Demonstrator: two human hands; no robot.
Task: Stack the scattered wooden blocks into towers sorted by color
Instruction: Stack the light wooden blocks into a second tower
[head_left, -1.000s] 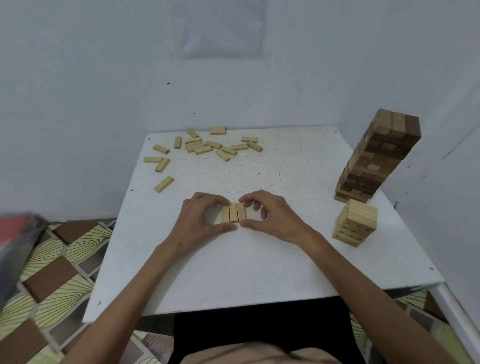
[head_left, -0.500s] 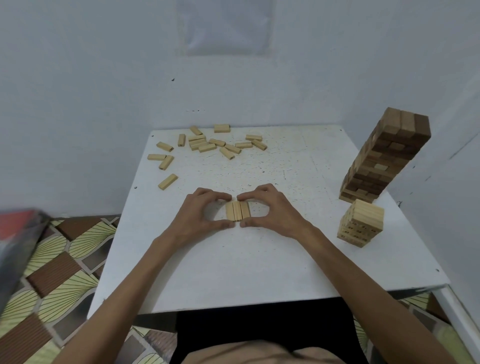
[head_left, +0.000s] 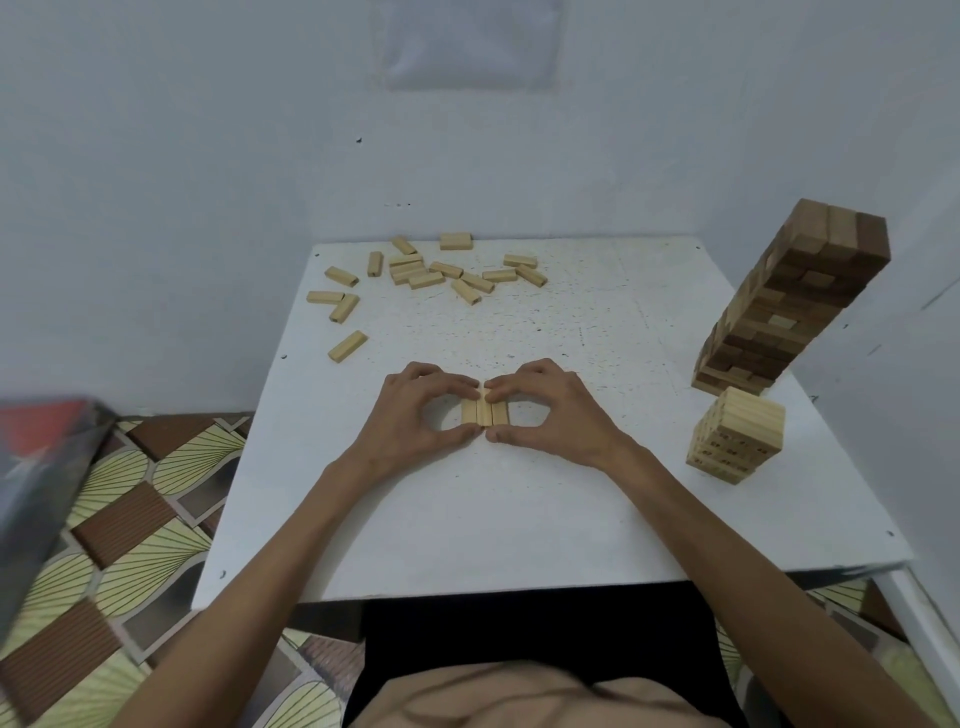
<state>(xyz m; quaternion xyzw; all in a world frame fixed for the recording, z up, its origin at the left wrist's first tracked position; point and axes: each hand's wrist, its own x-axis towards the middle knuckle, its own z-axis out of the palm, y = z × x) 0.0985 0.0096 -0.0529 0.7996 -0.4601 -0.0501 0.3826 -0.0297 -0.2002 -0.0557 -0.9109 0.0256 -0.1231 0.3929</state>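
Centrally, on the white table (head_left: 519, 519): a row of three pale blocks (head_left: 484, 414), flat, long sides touching. Sits framed between both hands. Left hand (head_left: 410, 421) curled, forefinger on the far ends, thumb on the near ends, pinching the row's left half. Right hand (head_left: 556, 415) mirrored on the right half, forefinger tip at the far edge, thumb at the near edge, likewise pinching. Fingertips of the two hands almost meeting over the row's middle, at the far end and the near end alike.

Toward the far left of the tabletop: scattered pale blocks (head_left: 431, 273), loose, lying flat at all angles, some touching, well apart from the hands. Along the right edge: a tall tower of darker blocks (head_left: 795, 301), tilted in the wide-angle view, and a short pale tower (head_left: 735, 436) just in front of it, with marks on its side too small to read.

Left of the table: patterned floor tiles (head_left: 130, 519) and a blurred red-and-grey object (head_left: 41, 467).
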